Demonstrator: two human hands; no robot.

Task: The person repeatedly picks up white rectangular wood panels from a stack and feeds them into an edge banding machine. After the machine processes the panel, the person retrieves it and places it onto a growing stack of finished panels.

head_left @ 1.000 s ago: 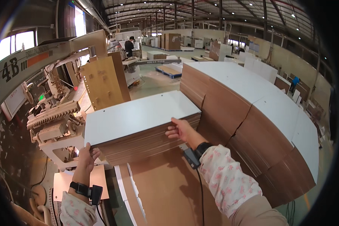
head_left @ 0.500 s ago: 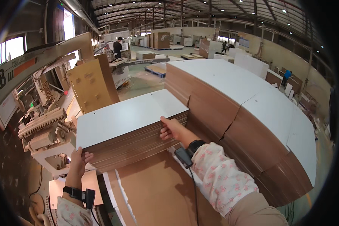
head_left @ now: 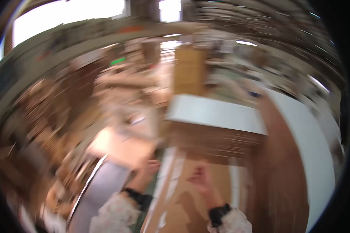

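The picture is smeared by motion. A stack of white-topped panels with brown edges (head_left: 217, 112) stands in front of me, right of the middle. My right hand (head_left: 203, 179) hovers over a brown cardboard sheet (head_left: 188, 163), apart from the stack's near side. Its fingers look partly bent, but blur hides their exact pose. To the left, my left hand (head_left: 146, 171) is beside a pale, peach-coloured board (head_left: 118, 145), free of the stack; whether it touches that board I cannot tell. Nothing shows clearly in either hand. Both wrists wear dark bands.
A larger stack of white-topped panels (head_left: 305, 143) runs along the right. Blurred machinery (head_left: 124, 81) fills the left, with a grey flat surface (head_left: 99, 194) at lower left. A tall yellow-brown board (head_left: 189, 72) stands beyond the nearer stack.
Both hands have come off the nearer panel stack and drawn back toward me. My view has swung left, so the stacks now appear farther right.
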